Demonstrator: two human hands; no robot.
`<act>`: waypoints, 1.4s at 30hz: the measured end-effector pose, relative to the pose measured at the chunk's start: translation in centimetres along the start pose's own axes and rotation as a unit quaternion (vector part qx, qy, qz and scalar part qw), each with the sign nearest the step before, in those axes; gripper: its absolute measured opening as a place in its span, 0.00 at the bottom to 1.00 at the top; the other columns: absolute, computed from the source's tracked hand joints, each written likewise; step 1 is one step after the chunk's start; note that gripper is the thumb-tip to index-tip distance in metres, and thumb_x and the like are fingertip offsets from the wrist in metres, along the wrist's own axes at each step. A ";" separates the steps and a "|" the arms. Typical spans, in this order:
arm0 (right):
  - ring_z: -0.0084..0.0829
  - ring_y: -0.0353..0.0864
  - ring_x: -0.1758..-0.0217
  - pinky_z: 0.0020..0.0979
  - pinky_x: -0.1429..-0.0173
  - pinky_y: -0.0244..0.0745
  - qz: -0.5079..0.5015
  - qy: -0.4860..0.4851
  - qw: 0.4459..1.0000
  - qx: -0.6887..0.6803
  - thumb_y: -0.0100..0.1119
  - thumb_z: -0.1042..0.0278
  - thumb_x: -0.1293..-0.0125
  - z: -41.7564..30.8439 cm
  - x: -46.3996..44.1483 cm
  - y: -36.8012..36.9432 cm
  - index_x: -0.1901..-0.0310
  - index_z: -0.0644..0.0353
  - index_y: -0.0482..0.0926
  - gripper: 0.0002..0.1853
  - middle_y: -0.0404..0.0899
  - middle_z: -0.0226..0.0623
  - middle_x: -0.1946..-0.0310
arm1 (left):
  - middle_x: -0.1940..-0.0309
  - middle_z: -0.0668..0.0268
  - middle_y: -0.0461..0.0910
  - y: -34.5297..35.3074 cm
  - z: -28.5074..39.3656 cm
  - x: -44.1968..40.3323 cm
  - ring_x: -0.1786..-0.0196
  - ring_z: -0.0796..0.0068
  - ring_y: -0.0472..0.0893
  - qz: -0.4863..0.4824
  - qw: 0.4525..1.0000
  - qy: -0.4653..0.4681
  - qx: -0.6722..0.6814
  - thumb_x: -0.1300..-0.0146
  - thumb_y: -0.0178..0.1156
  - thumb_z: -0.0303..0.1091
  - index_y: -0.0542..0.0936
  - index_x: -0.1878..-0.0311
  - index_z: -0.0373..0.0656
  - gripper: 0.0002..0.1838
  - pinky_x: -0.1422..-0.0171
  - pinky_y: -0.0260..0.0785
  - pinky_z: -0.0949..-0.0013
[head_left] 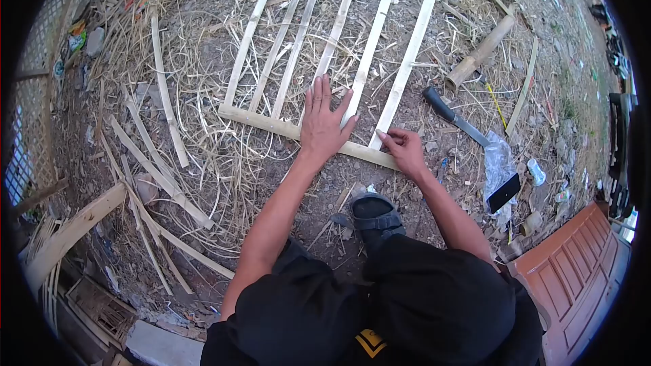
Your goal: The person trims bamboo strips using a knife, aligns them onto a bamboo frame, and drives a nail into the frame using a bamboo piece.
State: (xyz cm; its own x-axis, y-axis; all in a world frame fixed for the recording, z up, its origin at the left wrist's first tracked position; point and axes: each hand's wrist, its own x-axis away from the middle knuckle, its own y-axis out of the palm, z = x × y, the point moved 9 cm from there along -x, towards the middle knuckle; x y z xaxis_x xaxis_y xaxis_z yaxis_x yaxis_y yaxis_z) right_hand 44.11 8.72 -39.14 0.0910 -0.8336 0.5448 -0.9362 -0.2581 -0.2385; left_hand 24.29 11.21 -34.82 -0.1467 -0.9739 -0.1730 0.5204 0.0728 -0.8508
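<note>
Several pale bamboo slats (pixel 369 50) lie side by side on the ground, their near ends at a bamboo crosspiece (pixel 261 120). My left hand (pixel 324 122) rests flat with fingers spread over the crosspiece and the near ends of the middle slats, hiding part of the joint. At the crosspiece's right end, my right hand (pixel 407 152) is closed in a pinch at the near end of the rightmost slat (pixel 409 61). Its thumb and index finger touch that slat; the other fingers are curled.
To the right lie a black-handled knife (pixel 471 130), a thick bamboo piece (pixel 481 52), clear plastic (pixel 498 159) and a phone (pixel 503 194). Loose strips (pixel 166 88) and shavings cover the ground to the left. An orange panel (pixel 573 257) leans at lower right.
</note>
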 end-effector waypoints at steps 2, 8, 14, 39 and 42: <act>0.17 0.79 0.71 0.22 0.67 0.73 -0.003 0.000 0.999 0.041 0.65 0.64 0.34 0.0 0.0 -0.1 0.56 0.69 0.85 0.14 0.85 0.34 0.73 | 0.26 0.36 0.49 -0.1 0.0 -0.1 0.23 0.38 0.49 0.001 1.000 0.003 -0.005 0.35 0.58 0.50 0.72 0.32 0.50 0.29 0.21 0.40 0.45; 0.18 0.79 0.71 0.24 0.66 0.74 0.015 -0.011 0.998 0.052 0.65 0.63 0.35 0.0 0.5 -0.8 0.55 0.68 0.85 0.15 0.86 0.37 0.72 | 0.26 0.37 0.48 0.0 0.1 0.0 0.23 0.39 0.48 0.000 1.000 0.005 -0.014 0.35 0.58 0.50 0.72 0.32 0.52 0.29 0.21 0.40 0.45; 0.17 0.78 0.71 0.24 0.66 0.74 0.038 -0.013 0.996 0.075 0.65 0.61 0.35 0.8 0.4 -1.1 0.55 0.66 0.85 0.15 0.86 0.36 0.73 | 0.26 0.37 0.48 0.3 -0.1 0.0 0.23 0.39 0.47 -0.002 1.000 -0.003 -0.014 0.34 0.57 0.51 0.72 0.31 0.53 0.29 0.21 0.39 0.44; 0.24 0.84 0.68 0.27 0.60 0.78 0.069 -0.009 0.993 0.096 0.68 0.55 0.38 0.7 0.3 -1.5 0.56 0.67 0.85 0.20 0.87 0.43 0.68 | 0.68 0.60 0.83 -4.6 3.9 6.4 0.65 0.63 0.82 0.040 0.959 -0.160 0.230 0.35 0.60 0.35 0.82 0.64 0.36 0.11 0.56 0.71 0.64; 0.20 0.82 0.67 0.23 0.62 0.75 0.068 -0.001 0.995 0.078 0.68 0.58 0.36 1.0 0.3 -1.3 0.54 0.69 0.84 0.19 0.87 0.38 0.67 | 0.74 0.62 0.83 1.3 4.2 9.8 0.77 0.71 0.80 -0.099 0.875 -0.298 0.369 0.33 0.59 0.40 0.81 0.69 0.34 0.17 0.70 0.71 0.67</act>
State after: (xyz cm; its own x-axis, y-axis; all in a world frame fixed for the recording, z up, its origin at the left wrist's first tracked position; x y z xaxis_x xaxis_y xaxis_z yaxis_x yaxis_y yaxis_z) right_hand 45.68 8.30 -39.50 -0.0322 -0.8668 0.4976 -0.8759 -0.2154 -0.4318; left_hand 27.05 0.83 -35.55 0.0554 -0.9070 0.4176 0.9679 -0.0539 -0.2454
